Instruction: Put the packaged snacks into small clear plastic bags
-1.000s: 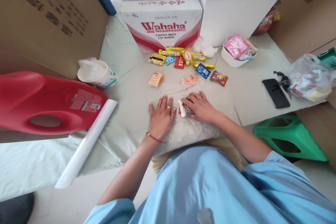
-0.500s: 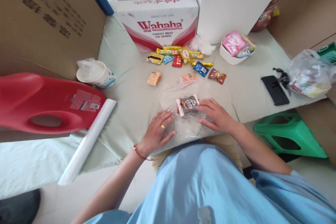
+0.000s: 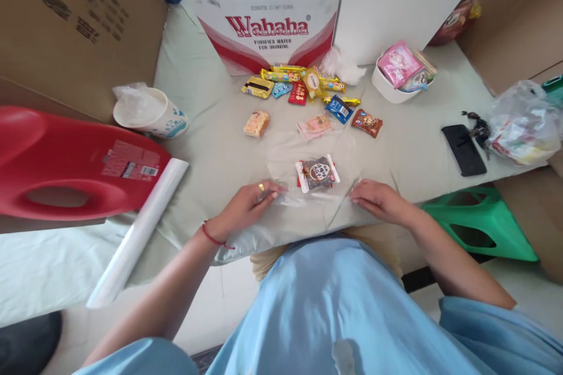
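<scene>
A clear plastic film (image 3: 281, 155) lies on the cloth-covered table in front of me. On it rests a dark snack packet (image 3: 318, 174) with white ends, and a bit of red wrapper shows from beneath. My left hand (image 3: 253, 201) pinches the near left edge of the film between thumb and fingers. Opposite it, my right hand (image 3: 382, 199) is closed on the near right edge. Beyond the packet lie a pink packet (image 3: 317, 126), a blue packet (image 3: 338, 109), a brown packet (image 3: 367, 122) and a wrapped cake (image 3: 257, 123).
Several yellow snacks (image 3: 281, 76) are heaped before a Wahaha carton (image 3: 268, 20). A white tub (image 3: 391, 87) of packets, a phone (image 3: 464, 149) and a plastic bag (image 3: 523, 123) sit rightward. Left are a paper cup (image 3: 169, 119), a red jug (image 3: 88, 152) and a plastic roll (image 3: 138, 234).
My hands have gone from lying spread beside the packet to gripping the film's near edge, and have moved apart. The film's near part is now drawn out between them.
</scene>
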